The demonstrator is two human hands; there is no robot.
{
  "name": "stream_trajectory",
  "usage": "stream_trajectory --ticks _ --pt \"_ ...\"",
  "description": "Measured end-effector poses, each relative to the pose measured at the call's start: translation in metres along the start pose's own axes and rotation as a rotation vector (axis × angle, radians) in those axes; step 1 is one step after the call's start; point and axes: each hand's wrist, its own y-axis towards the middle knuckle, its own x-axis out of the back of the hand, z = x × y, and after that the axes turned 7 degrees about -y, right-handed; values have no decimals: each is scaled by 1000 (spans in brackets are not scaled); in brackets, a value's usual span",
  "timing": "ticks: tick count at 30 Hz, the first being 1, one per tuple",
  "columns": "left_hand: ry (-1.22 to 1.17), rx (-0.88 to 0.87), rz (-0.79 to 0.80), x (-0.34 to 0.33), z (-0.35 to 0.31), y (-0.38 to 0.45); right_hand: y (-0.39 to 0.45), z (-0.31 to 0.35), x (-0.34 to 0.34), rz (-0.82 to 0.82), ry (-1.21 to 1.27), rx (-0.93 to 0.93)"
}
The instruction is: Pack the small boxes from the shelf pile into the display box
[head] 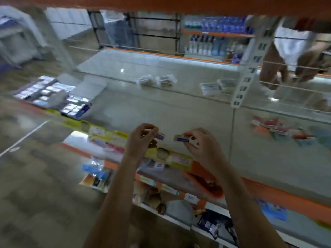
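Head view: blurred, both hands over the grey shelf (179,111).
Left hand (141,138): grip pinches a small purple-and-white carton (160,136), lifted for packing.
Right hand (200,144): grip pinches another small purple carton (180,138).
Display box (77,108): blue cardboard, far left on shelf, partly filled.

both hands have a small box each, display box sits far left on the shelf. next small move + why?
Probably carry both hands left toward the display box. The left hand and right hand each pinch a small box above the shelf edge, well right of the display box, so nothing can be placed yet.
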Motion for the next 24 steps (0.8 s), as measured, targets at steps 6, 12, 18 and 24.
stream_trajectory --ticks 6,12,18,24 --pt "-18 12 -159 121 -11 -5 27 106 -54 63 82 101" --pt "-91 109 -157 238 -18 7 61 205 -117 115 139 120" --pt "-176 143 -141 311 -20 40 95 256 -161 133 107 133" --pt "-192 182 -36 348 -26 88 151 279 -185 66 107 134"
